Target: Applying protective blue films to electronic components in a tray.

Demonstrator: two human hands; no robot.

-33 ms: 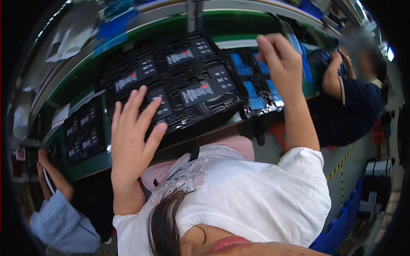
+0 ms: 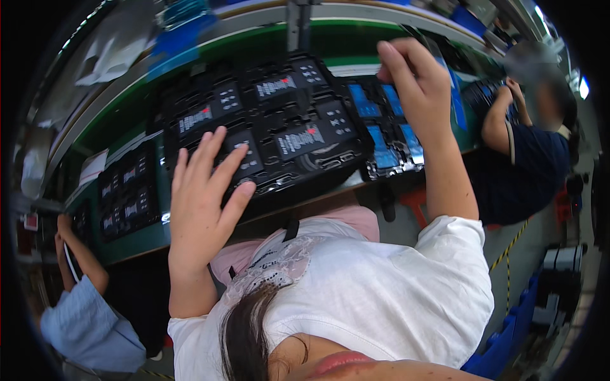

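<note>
My left hand [image 2: 202, 202] is open with its fingers spread, resting flat on the near left corner of a black moulded tray [image 2: 267, 127]. The tray holds several flat dark parts with white labels. My right hand [image 2: 416, 82] is raised over the far right side, its fingers pinched on a thin clear and blue film strip [image 2: 452, 89]. Below it lies a second tray [image 2: 391, 136] of parts covered in blue film.
A green-edged workbench [image 2: 133, 238] runs left to right, with another black tray [image 2: 124, 197] at the left. One person in a dark shirt [image 2: 527, 171] works at the right, another in a light blue sleeve [image 2: 82, 324] at the lower left.
</note>
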